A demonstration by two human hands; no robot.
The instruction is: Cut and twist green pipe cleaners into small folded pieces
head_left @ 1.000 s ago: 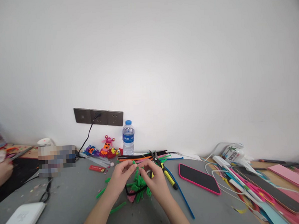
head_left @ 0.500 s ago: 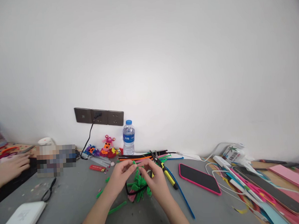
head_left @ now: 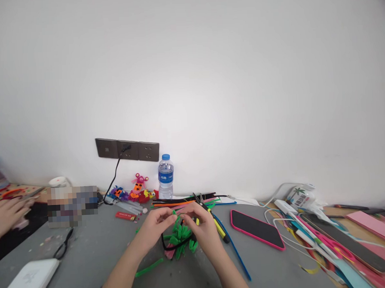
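My left hand [head_left: 156, 225] and my right hand [head_left: 198, 219] meet fingertip to fingertip at the lower middle, both pinching a small green fuzzy piece [head_left: 174, 213]. Just beneath them lies a bunch of looped green pipe cleaners [head_left: 178, 237], with a bent black stem [head_left: 177, 247] across it and a bit of pink at its lower left. The fingers hide part of the bunch. Yellow-and-black pliers [head_left: 221, 230] rest beside my right hand, and a blue pipe cleaner [head_left: 234, 249] runs past them.
Behind my hands are loose pipe cleaners [head_left: 179, 203] and a water bottle [head_left: 166, 179]. A pink-edged phone [head_left: 257, 229] lies to the right, near cables and scissors [head_left: 336, 248]. At left are a red lighter [head_left: 125, 216], a white power bank [head_left: 28, 281] and another person's hand [head_left: 9, 213].
Both my hands have stayed close together, with my right hand shifted slightly and its fingers more bent. The other person's hand has moved left.
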